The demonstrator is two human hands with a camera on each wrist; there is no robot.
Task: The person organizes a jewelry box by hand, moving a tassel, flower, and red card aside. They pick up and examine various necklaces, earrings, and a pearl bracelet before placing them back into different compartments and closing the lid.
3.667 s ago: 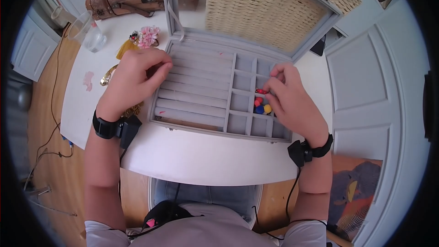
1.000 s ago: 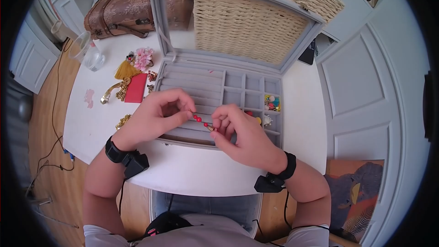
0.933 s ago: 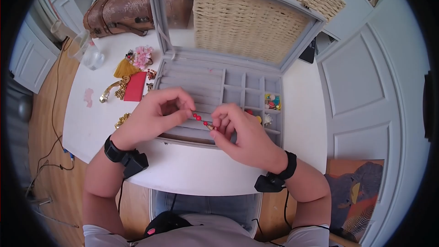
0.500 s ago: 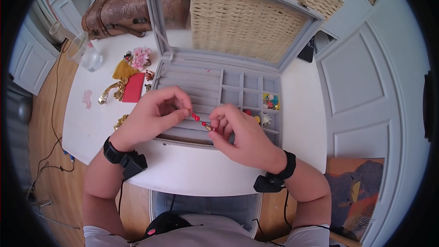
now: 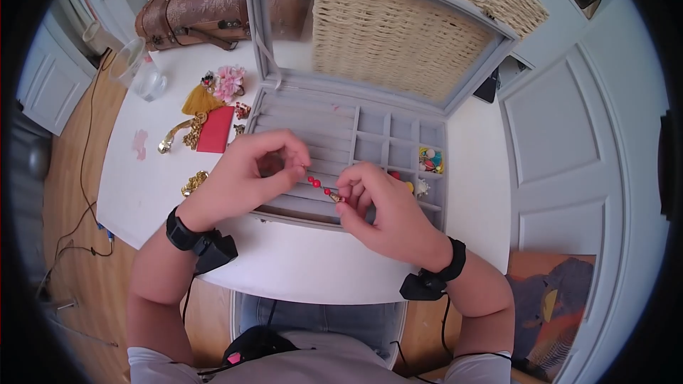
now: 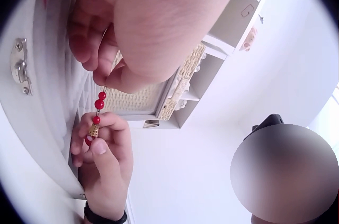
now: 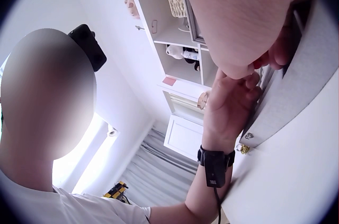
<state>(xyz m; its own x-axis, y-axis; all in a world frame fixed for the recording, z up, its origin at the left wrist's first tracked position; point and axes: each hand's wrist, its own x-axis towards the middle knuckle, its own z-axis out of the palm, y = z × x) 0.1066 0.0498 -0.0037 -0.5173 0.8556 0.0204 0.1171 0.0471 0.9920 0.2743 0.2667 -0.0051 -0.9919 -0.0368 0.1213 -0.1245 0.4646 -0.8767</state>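
Note:
A short string of red beads with a gold bead near its lower end stretches between both hands, over the front of an open grey jewelry box. My left hand pinches its upper end between thumb and forefinger. With thumb and fingers, my right hand grips the lower end by the gold bead. The left wrist view shows the red beads hanging in a line between the two hands. In the right wrist view my right hand hides most of them.
The box's clear lid stands raised at the back. Colourful trinkets fill one right compartment. Left of the box lie a red packet, a gold tassel, a pink flower and a gold chain. Behind is a plastic cup.
Both hands came from the box's left edge and right compartments to its front middle, where they now hold the bead string between them. Over the last second the hands barely move; the view shifts slightly.

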